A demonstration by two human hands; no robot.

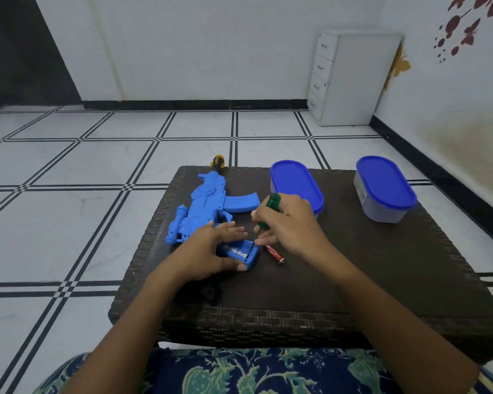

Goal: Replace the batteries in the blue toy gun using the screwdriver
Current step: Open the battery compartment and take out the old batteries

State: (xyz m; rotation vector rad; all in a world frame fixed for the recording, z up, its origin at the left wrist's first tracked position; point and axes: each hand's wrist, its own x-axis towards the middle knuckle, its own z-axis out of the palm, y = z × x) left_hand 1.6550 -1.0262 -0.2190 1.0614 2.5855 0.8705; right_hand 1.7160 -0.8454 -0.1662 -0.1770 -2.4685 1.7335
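Blue toy gun (208,206) under flat left fingers (235,225), right fingers (268,239) clamped on screwdriver (273,201) (green handle)

Low dark-brown woven wicker table (353,265), rectangular, flat top, stands on white tiled floor with black grid lines (69,223). On the top, left half: blue plastic toy gun (208,200) lying flat on its side, yellow-black muzzle tip poking past the far edge, butt end toward the near side. Red cylindrical battery (274,253) lies on the top just right of the butt end, angled. Small black piece (209,292) lies near the front-left, shape unclear. Far middle: oval translucent container with blue lid (293,186), upright. Far right corner: second oval blue-lidded container (384,189), upright, well apart from the first.
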